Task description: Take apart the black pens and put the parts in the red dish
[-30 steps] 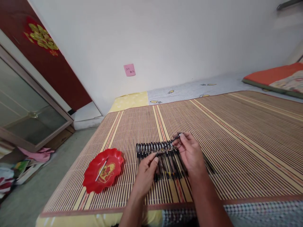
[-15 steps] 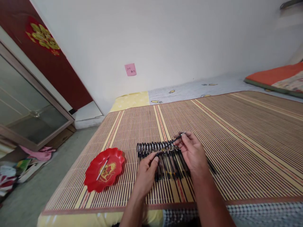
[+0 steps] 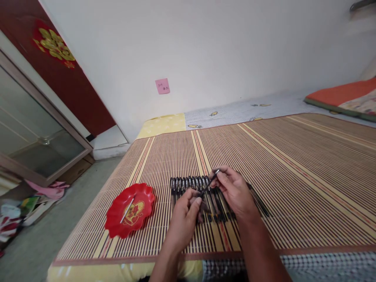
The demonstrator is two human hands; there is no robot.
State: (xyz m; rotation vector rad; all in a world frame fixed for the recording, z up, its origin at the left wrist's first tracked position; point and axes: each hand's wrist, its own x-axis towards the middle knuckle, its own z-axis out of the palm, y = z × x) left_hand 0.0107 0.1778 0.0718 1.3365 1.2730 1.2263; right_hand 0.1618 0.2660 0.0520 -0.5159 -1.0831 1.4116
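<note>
A dark pen (image 3: pixel 208 183) is held at a slant between my two hands, above a row of pens. Its lower end is pinched by the thumb and fingers of my left hand (image 3: pixel 185 213). Around the upper end, where a shiny tip shows, the fingers of my right hand (image 3: pixel 235 192) are closed. Below them, several black-capped pens (image 3: pixel 188 182) lie side by side on the striped mat, caps pointing away from me. My hands cover part of this row. To the right of my right wrist, one or more dark pens (image 3: pixel 260 201) lie apart at a slant.
A red scalloped plate (image 3: pixel 112 217) with a thin white stick (image 3: pixel 127 210) in it sits left of the pens. The bamboo mat (image 3: pixel 293 188) covers the bed. Folded orange bedding (image 3: pixel 340 94) lies at the far right, and a pink note (image 3: pixel 162 86) is on the wall.
My right hand has moved left and slightly down with the pen's upper end, nearer my left hand. The pen is now steeper. My left hand has shifted slightly right.
</note>
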